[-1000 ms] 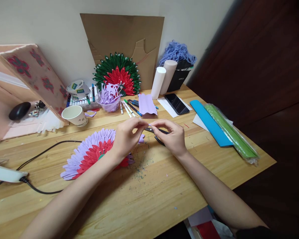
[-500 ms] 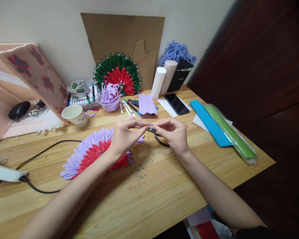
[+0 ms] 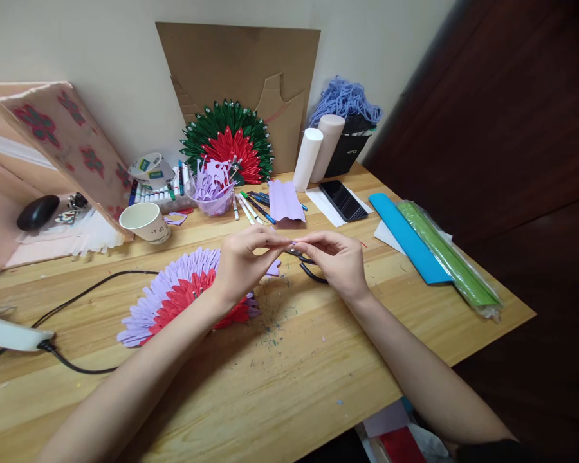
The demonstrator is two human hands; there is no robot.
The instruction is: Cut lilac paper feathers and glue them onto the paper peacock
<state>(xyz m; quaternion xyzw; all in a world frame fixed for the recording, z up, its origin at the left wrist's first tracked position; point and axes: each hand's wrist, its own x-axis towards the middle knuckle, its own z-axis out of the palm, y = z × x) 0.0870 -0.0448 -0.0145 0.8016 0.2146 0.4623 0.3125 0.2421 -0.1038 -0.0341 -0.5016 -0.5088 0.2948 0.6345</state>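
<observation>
My left hand [image 3: 245, 263] and my right hand [image 3: 336, 260] meet fingertip to fingertip above the wooden table [image 3: 294, 360]. Both pinch a small purple paper piece [image 3: 292, 243] between them; most of it is hidden by the fingers. Under my left hand lies a purple and red folded-paper fan [image 3: 174, 299], flat on the table. Black scissors [image 3: 311, 270] lie on the table just below my right hand.
A green and red paper fan [image 3: 229, 141] leans on cardboard at the back. Nearby are a bowl of purple scraps [image 3: 211, 190], markers [image 3: 251, 207], a paper cup [image 3: 145, 223], a phone [image 3: 342, 200], blue and green paper rolls [image 3: 429, 247], and a glue gun with cord [image 3: 14, 334] at left.
Both hands stayed pinched together over the same spot. My right hand rose slightly off the scissors and shifted a little to the right; the fingers reworked the small purple piece.
</observation>
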